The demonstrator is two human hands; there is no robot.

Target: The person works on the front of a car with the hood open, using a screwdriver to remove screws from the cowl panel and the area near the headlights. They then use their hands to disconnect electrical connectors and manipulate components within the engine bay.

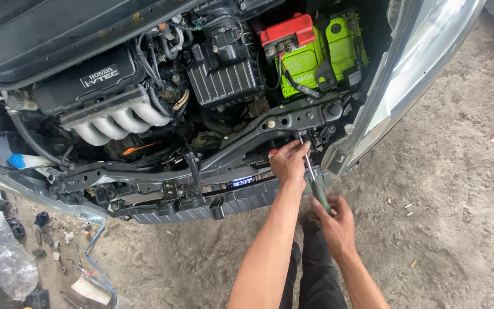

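Observation:
I look down into a car's open engine bay with the front bumper off. My left hand (289, 162) pinches the metal shaft of a screwdriver (310, 169) near its tip, which rests on the black front crossmember (247, 142) close to the headlight. My right hand (334, 220) grips the screwdriver's dark green handle lower down. The tip meets a fastener just below the crossmember's right end; the fastener itself is too small to make out.
A bright green battery (310, 54) with a red terminal cover sits above the crossmember. A silver intake manifold (115, 117) and black air box (224, 80) lie to the left. The headlight (407, 74) is at right. A plastic bag (6, 257) and scraps lie on the dirt floor.

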